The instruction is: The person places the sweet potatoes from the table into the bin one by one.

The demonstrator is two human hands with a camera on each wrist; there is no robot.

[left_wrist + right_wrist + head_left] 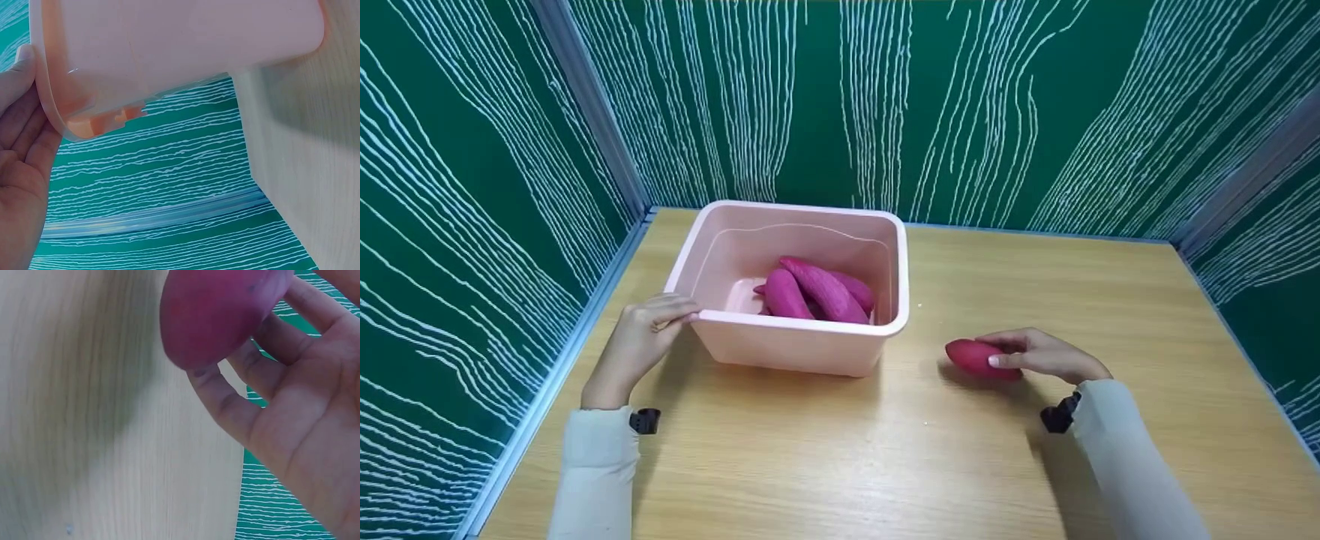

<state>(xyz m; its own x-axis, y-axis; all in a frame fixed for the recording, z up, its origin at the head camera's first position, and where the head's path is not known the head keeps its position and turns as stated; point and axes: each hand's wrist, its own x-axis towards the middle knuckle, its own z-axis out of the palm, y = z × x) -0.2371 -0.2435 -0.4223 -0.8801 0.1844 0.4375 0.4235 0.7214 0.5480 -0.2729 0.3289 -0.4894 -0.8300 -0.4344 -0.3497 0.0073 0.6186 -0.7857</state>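
A pink plastic bin (795, 349) stands on the wooden table, its near side towards me. Several purple-pink sweet potatoes (829, 291) lie in a heap inside it, partly hidden by the near rim. My left hand (649, 330) grips the bin's near left corner; in the left wrist view the thumb and fingers (34, 132) take the rim between them. To the right of the bin, my right hand (1050, 356) holds a reddish sweet potato (971, 356) between thumb and fingers, close to the tabletop. The right wrist view shows this sweet potato (216, 318) against the curled fingers.
The light wooden table (825, 457) meets green panels (817, 112) with white wavy lines at the back and both sides. Metal frame posts (592, 105) stand at the corners. Each wrist wears a dark strapped device (1061, 414).
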